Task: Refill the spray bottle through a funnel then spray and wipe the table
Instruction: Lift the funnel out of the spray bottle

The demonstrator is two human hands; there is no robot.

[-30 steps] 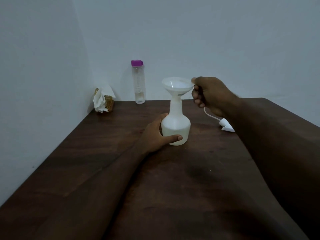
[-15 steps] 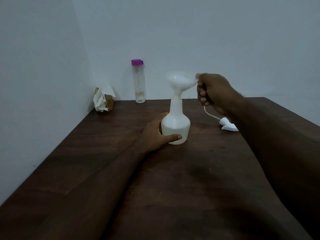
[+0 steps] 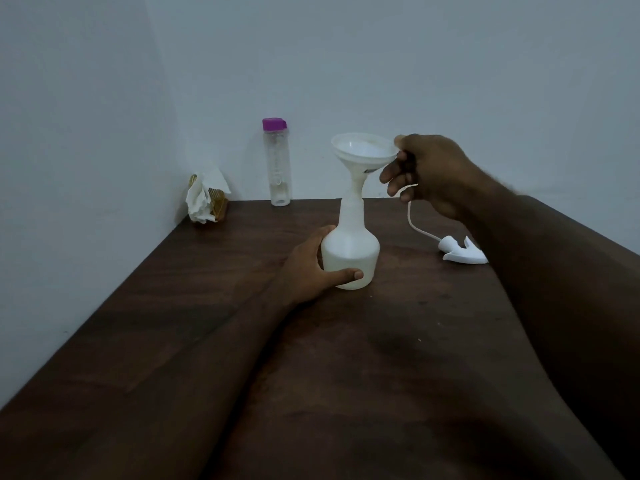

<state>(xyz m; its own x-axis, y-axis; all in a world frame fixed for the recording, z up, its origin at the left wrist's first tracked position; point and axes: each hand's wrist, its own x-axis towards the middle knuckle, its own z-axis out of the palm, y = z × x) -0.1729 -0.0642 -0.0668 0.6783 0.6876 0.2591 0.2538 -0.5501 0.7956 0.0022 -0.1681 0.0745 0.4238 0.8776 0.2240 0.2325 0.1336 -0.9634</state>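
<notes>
A white spray bottle (image 3: 349,251) without its head stands upright mid-table, and my left hand (image 3: 311,268) is wrapped around its base. A white funnel (image 3: 362,155) is tilted above the bottle, its spout tip at the bottle's mouth. My right hand (image 3: 426,174) pinches the funnel's right rim. The white spray head (image 3: 462,252) with its dip tube lies on the table to the right, partly behind my right forearm.
A clear water bottle with a purple cap (image 3: 276,161) stands at the back against the wall. A crumpled white tissue in a small woven holder (image 3: 206,199) sits in the back left corner. The dark wooden table (image 3: 346,375) meets walls at left and back.
My right hand has lifted the funnel upward and tilted it, so it no longer sits deep in the bottle neck. My left hand and the bottle stay put.
</notes>
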